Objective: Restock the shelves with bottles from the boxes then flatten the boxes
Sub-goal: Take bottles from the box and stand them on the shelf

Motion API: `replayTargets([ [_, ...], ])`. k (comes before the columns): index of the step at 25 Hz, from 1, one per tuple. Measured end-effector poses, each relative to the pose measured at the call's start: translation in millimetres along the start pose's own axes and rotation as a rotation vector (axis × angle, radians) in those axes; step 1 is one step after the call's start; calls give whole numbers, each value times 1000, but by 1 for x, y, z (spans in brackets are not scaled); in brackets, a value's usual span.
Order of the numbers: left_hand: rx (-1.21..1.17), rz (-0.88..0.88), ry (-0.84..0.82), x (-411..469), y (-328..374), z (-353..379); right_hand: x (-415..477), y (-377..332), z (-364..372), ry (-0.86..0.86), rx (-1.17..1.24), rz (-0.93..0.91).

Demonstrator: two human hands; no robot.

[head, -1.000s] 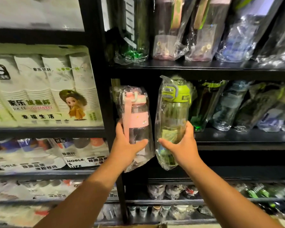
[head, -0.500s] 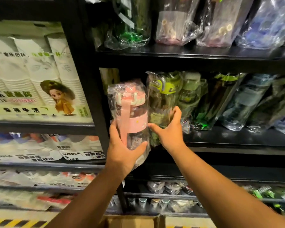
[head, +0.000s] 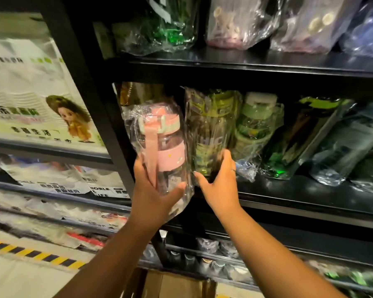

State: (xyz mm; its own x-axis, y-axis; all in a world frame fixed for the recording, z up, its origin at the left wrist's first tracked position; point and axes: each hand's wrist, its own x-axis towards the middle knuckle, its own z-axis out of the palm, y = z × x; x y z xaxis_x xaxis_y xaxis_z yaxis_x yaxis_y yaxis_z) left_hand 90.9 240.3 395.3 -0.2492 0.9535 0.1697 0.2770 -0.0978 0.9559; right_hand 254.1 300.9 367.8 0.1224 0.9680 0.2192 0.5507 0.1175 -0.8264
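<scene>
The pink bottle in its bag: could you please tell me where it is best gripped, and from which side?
Take the pink bottle by its clear lower body, under the pink band, coming from the front and below. It is nearly upright, the strap and slack bag probably make the top slippery, and the green bottle crowds its right side.

Two hands: left hand [head: 153, 196] and right hand [head: 219, 190], one wrapped bottle in each, a pink bottle [head: 166, 147] and an olive-lidded bottle [head: 209, 134]. Middle shelf [head: 310, 196]: three further wrapped bottles can be counted, a pale green bottle [head: 254, 125], a dark green bottle [head: 299, 138] and a grey-blue bottle [head: 342, 147]; the far right is too blurred to count. Upper shelf [head: 246, 61]: four wrapped bottles, all cropped at the top: a green-based bottle [head: 170, 24], a pink-based bottle [head: 235, 22], a mauve bottle [head: 306, 24] and a blue bottle [head: 366, 29]. Lower edge: one cardboard box [head: 177, 284].
</scene>
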Motion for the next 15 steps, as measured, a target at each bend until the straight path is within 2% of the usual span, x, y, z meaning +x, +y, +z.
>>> replayTargets([
  [8, 39, 52, 135, 17, 8, 16, 9, 0, 9, 45, -152, 73],
  [15, -36, 74, 227, 62, -7, 32, -4, 17, 0, 101, -152, -80],
])
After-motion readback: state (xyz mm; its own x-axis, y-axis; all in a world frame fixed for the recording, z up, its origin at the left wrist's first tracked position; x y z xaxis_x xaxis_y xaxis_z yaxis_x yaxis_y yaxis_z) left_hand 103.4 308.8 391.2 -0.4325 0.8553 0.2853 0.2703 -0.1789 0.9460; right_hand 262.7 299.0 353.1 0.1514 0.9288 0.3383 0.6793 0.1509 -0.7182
